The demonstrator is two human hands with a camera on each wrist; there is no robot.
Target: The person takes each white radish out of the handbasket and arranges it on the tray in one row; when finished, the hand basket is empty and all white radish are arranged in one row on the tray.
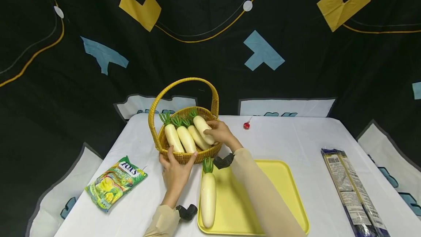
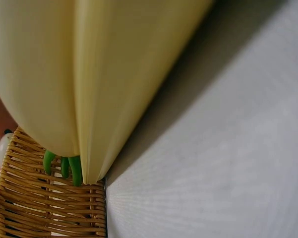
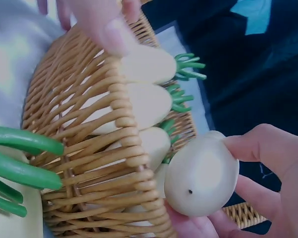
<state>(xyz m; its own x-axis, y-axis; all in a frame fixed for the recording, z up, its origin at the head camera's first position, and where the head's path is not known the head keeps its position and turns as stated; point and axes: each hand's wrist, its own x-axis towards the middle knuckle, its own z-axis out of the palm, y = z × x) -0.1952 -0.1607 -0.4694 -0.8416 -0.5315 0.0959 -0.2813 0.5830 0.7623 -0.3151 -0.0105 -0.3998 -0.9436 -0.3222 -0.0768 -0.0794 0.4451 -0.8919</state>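
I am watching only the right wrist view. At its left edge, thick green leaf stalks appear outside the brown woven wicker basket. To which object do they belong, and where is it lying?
Observer: To a long white radish, lying along the left side of a yellow rectangular tray.
Operator: Thank you. Which thing do I miss farther to the left?
Observer: A green plastic bag marked FOX'S, lying on the white-covered table to the left of the basket.
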